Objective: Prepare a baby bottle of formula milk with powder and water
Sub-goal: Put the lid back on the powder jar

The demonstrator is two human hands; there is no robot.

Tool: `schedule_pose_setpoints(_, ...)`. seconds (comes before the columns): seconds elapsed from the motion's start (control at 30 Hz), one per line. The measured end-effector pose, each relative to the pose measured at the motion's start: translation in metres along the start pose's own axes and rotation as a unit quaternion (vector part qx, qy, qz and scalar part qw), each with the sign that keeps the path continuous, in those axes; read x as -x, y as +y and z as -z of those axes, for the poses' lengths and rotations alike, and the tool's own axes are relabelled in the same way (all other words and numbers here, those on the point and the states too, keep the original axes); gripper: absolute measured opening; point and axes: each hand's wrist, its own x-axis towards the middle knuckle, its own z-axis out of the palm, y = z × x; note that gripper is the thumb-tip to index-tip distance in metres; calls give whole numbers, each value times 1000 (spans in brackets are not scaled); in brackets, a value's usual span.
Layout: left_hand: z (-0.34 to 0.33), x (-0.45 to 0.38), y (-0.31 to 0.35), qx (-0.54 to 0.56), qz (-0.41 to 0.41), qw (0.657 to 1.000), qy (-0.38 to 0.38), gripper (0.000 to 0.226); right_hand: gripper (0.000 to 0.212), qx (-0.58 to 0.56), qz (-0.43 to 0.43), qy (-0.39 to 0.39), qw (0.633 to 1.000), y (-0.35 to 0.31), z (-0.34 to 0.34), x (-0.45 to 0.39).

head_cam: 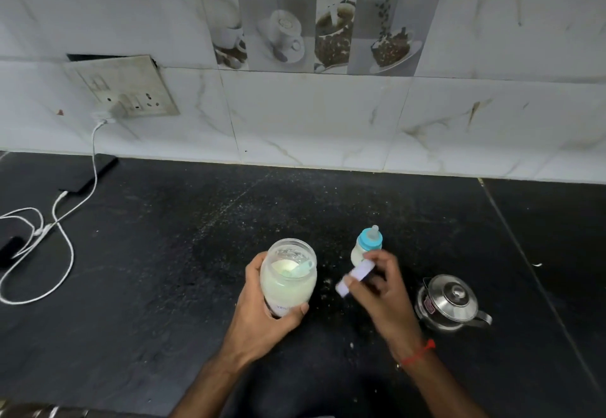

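My left hand [262,306] is wrapped around an open clear jar of pale formula powder [289,281], holding it upright on the black counter [164,253]. A light green scoop [296,271] lies inside on the powder. My right hand [377,289] grips the jar's pale lilac lid [355,276], tilted, just right of the jar's mouth. Behind that hand stands a small baby bottle [364,248] with a blue collar and clear teat screwed on; milky liquid shows in it.
A small steel kettle with its lid on [449,302] stands to the right of my right hand. At far left lie a dark phone [88,175] and a white charging cable [65,247] plugged into a wall socket [128,89]. Powder specks dot the counter.
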Motion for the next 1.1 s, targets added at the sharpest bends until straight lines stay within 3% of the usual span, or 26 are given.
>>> schedule_pose_setpoints(0.07, -1, 4, 11, -10, -16, 1000, -12, 101, 42, -121, 6, 21, 992, -33, -6, -9)
schedule_pose_setpoints(0.17, -3, 10, 27, -2, -35, 999, -16, 100, 46, -188, 35, -34, 981, -69, -20, -5)
schedule_pose_setpoints(0.37, -3, 18, 47, 8, -46, 999, -13, 101, 43, -47, 130, -95, 986, -80, -31, 14)
schedule_pose_setpoints(0.53, -4, 24, 61, -4, -54, 999, 2, 100, 45, 39, 190, -61, 979, -78, -34, 23)
schedule_pose_setpoints(0.7, -8, 37, 64, -12, -50, 999, -1, 100, 51, 68, 185, -25, 980, -76, -36, 31)
schedule_pose_setpoints(0.9, 0, 39, 67, -17, -62, 998, -16, 101, 44, 92, 175, -106, 974, -88, -17, 29)
schedule_pose_setpoints(1.0, -4, 38, 73, -19, -65, 997, -22, 100, 48, 135, 182, -71, 971, -90, -23, 32)
schedule_pose_setpoints(1.1, -6, 36, 81, -24, -71, 997, -18, 97, 52, 78, 132, -47, 987, -92, -33, 39)
